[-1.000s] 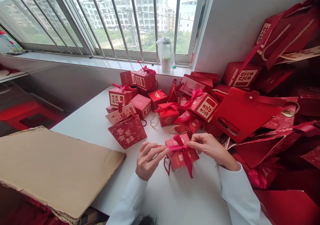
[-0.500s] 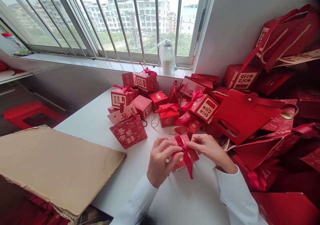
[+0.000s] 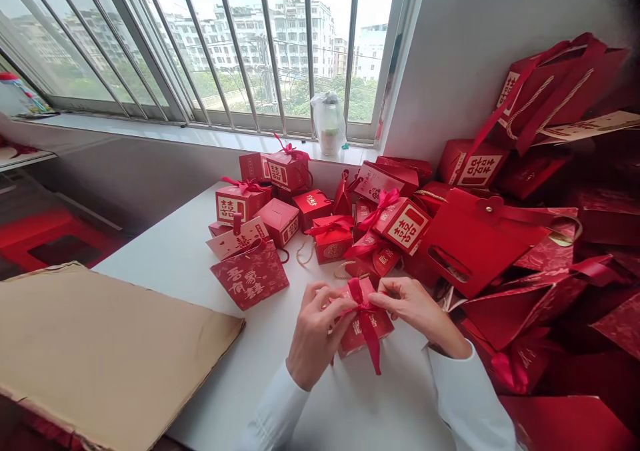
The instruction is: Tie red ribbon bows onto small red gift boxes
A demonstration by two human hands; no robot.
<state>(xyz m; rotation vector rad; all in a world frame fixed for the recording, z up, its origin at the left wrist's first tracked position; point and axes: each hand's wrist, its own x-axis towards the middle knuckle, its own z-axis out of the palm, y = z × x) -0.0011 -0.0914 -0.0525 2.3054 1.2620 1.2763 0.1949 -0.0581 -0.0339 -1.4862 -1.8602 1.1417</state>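
Note:
A small red gift box (image 3: 357, 341) with pale lettering sits on the white table in front of me. Around it runs a dark pink ribbon (image 3: 371, 347), knotted on top, one tail hanging over the near side. My left hand (image 3: 317, 327) lies along the box's left side, thumb and fingers pinching the ribbon by the knot. From the right, my right hand (image 3: 417, 307) pinches the ribbon between thumb and forefinger just beside the knot. The fingers partly cover the bow's loops.
Several red gift boxes (image 3: 283, 217) cluster toward the window, and a large heap of red bags (image 3: 485, 237) fills the right side. A cardboard box flap (image 3: 115, 351) covers the left front. A plastic-wrapped cup (image 3: 329, 127) stands on the sill; a red stool (image 3: 40, 237) is at left.
The camera view has tilted up slightly, so everything sits a little lower and further left. Both hands stay at the ribbon knot, with only small finger shifts.

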